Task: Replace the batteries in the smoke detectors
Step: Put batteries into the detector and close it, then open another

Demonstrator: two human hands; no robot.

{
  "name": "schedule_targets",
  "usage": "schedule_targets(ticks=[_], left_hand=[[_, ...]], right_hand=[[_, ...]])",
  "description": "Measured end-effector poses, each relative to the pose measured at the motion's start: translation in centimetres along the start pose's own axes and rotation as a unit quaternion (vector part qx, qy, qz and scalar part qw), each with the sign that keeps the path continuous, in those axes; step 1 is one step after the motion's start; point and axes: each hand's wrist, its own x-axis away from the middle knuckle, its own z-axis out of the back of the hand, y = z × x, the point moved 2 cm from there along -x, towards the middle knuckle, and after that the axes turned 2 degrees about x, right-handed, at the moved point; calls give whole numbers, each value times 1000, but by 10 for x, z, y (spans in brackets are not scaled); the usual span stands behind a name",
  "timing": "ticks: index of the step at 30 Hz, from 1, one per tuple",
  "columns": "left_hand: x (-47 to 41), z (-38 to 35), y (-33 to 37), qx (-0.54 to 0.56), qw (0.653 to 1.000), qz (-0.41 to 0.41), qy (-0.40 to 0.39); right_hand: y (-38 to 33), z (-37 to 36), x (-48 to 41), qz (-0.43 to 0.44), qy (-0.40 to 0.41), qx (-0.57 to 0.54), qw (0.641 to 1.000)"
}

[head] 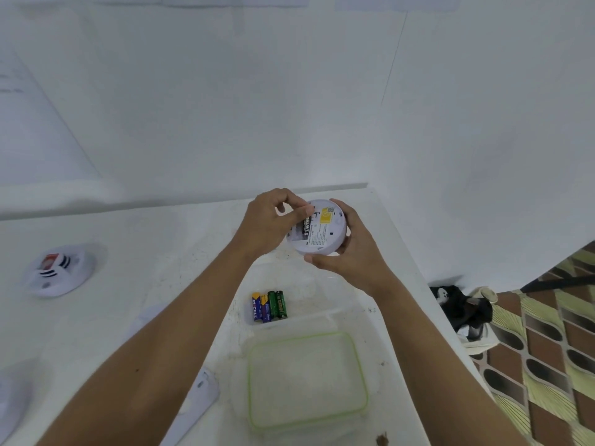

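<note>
Right hand cups the smoke detector, fingers curled round its rim; left hand, just beside, pinches the black battery sitting in its back.

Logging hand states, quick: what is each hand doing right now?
Left hand: pinching the battery in the smoke detector.
Right hand: holding the smoke detector.

White surface, scuffed and speckled, back edge against white wall. Detector at far left, red patch and dark slots on top. Clear tub right of centre. Lid with green seal lies flat just in front of tub. White cover plate left of lid, partly hidden. Blurred white object at bottom-left corner, cut by frame. Brown speck at near edge.
</note>
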Motion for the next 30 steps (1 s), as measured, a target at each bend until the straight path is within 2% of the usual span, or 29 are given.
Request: schedule_targets(ticks=[3, 10, 30], left_hand=[[6, 0, -5, -9, 1000, 3, 7], [17, -4, -9, 71, 997, 20, -6], [36, -5, -7, -2, 999, -42, -26]], right_hand=[[-1, 3, 3, -3, 7, -11, 1000], [-3, 2, 8, -4, -1, -13, 1000], [-14, 5, 17, -2, 2, -6, 1000]])
